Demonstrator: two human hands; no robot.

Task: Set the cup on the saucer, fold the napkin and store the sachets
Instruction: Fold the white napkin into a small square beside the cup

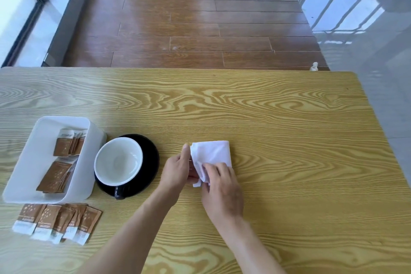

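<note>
**Both hands on napkin; cup seated on saucer; sachets part stored**

The yellow wood-grain table carries every item and lies under both forearms.

The white rectangular plastic bin stands well to the left of the left hand, at the far side of the saucer. It holds two groups of brown paper sachets, one toward the back wall and one toward the front.

The black round saucer sits just left of the left hand, between that hand and the bin, close against the bin's right wall. The black cup with white interior rests upright on the saucer, toward its left side, handle pointing at the person.

The left hand is partly closed at the napkin's left edge, thumb raised along that edge and fingers curled against the stacked layers.

The right hand lies palm down over the napkin's near right corner, fingers bent and pressing the cloth to the table.

A fanned row of loose brown sachets with white ends lies on the table below the bin, well left of and nearer the person than both hands.

The folded white napkin lies flat between and just beyond the two hands, its layered edges facing the left hand.
</note>
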